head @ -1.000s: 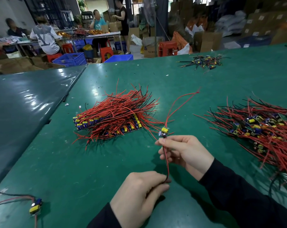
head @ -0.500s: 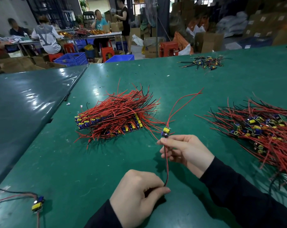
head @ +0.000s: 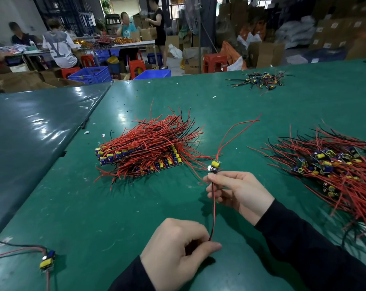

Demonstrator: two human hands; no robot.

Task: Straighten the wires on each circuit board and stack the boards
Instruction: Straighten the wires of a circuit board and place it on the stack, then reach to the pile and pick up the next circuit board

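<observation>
Head view: my right hand [head: 239,193] pinches a circuit board [head: 214,166]; my left hand [head: 177,248] grips its wire ends [head: 213,215]. Stacked boards [head: 140,156] lie beyond, a loose pile [head: 333,164] right, cut off by the frame edge.

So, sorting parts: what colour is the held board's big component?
Yellow, clearest in the head view.

Legible text: none confirmed. Shirt back [head: 58,47] of a seated person, far beyond the left hand [head: 175,250]: large pale marks resembling letters, not readable. Cardboard box [head: 191,65] on the floor, far beyond the right hand [head: 238,192]: a printed line, too small to read. Stacked cartons [head: 333,32]: white labels, illegible.
</observation>
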